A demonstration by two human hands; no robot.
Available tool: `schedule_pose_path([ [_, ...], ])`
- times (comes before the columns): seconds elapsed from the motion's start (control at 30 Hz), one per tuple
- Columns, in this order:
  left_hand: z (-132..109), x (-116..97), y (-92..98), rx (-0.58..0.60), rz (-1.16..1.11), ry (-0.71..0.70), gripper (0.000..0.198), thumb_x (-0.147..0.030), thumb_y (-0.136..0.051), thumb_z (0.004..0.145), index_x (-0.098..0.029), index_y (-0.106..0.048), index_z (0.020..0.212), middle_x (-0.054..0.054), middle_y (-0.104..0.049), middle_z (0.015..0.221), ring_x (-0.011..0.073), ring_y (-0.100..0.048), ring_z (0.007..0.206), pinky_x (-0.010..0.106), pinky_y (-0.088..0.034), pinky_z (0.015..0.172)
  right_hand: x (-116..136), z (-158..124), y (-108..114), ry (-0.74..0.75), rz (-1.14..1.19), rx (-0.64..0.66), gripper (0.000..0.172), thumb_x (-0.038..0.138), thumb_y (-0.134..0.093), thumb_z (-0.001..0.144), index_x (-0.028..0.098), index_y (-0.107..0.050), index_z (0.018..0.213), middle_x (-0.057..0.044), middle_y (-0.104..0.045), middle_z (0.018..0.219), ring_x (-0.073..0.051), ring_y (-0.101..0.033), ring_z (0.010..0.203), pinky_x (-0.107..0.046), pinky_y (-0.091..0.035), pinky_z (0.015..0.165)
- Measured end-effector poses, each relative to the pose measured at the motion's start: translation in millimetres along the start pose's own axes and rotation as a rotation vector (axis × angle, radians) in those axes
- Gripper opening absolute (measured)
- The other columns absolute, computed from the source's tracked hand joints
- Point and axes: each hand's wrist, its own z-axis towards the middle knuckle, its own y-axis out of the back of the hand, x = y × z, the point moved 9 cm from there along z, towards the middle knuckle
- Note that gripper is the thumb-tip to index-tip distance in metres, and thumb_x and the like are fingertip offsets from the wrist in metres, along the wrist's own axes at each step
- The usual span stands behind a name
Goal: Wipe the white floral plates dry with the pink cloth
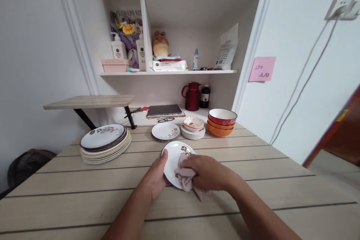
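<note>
A small white plate (173,154) with a brown flower print and dark rim is tilted up off the wooden table (84,191). My left hand (156,180) grips its left edge, thumb on the face. My right hand (206,172) is closed on a pinkish cloth (184,177) pressed against the plate's lower right part. The cloth hangs down over the plate's rim.
A tall stack of large plates (105,143) sits at the left. Behind lie a single plate (165,131), a stack of small dishes (193,127) and stacked red and orange bowls (222,122). A red jug (192,96), a laptop (164,110) and shelves stand at the back.
</note>
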Motion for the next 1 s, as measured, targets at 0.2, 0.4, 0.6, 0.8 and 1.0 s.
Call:
schedule_pose_path([
  [0.2, 4, 2, -0.1, 0.051, -0.061, -0.030, 0.066, -0.063, -0.043, 0.083, -0.020, -0.048, 0.133, 0.014, -0.062, 0.124, 0.0277, -0.059, 0.113, 0.042, -0.045, 0.094, 3, 25, -4, -0.092, 0.098, -0.268, 0.047, 0.017, -0.051, 0.075, 0.032, -0.052, 0.120, -0.003, -0.055, 0.107, -0.019, -0.055, 0.091, -0.026, -0.036, 0.071],
  [0.4, 3, 1, 5.4, -0.048, 0.023, -0.055, 0.065, -0.061, -0.049, 0.082, -0.023, -0.046, 0.135, 0.013, -0.063, 0.123, 0.0276, -0.060, 0.111, 0.041, -0.047, 0.089, -43, 27, 15, -0.428, -0.082, -0.373, 0.042, 0.027, -0.043, 0.086, 0.039, -0.050, 0.126, -0.005, -0.051, 0.113, -0.019, -0.059, 0.082, -0.027, -0.034, 0.060],
  [0.6, 1, 1, 9.8, -0.098, 0.058, -0.009, 0.065, -0.064, -0.043, 0.083, -0.023, -0.048, 0.133, 0.013, -0.063, 0.124, 0.0283, -0.059, 0.112, 0.043, -0.047, 0.089, -56, 9, 14, -0.379, -0.193, -0.125, 0.042, 0.019, -0.047, 0.080, 0.036, -0.061, 0.116, -0.007, -0.056, 0.105, -0.020, -0.061, 0.079, -0.027, -0.034, 0.060],
  [0.8, 0, 1, 5.7, -0.048, 0.032, -0.002, 0.072, -0.069, -0.038, 0.081, -0.021, -0.047, 0.134, 0.015, -0.063, 0.122, 0.0298, -0.060, 0.110, 0.046, -0.047, 0.089, -19, 12, -3, -0.101, -0.102, -0.061, 0.032, 0.019, -0.059, 0.071, 0.030, -0.068, 0.099, -0.004, -0.058, 0.103, -0.017, -0.059, 0.079, -0.026, -0.036, 0.064],
  [1.0, 1, 2, 1.4, 0.001, 0.013, -0.029, 0.071, -0.066, -0.041, 0.081, -0.020, -0.046, 0.135, 0.016, -0.062, 0.123, 0.0287, -0.060, 0.109, 0.043, -0.046, 0.091, -11, 26, 1, -0.182, 0.183, -0.352, 0.051, 0.007, -0.049, 0.071, 0.033, -0.060, 0.114, -0.002, -0.050, 0.110, -0.017, -0.056, 0.093, -0.027, -0.041, 0.078],
])
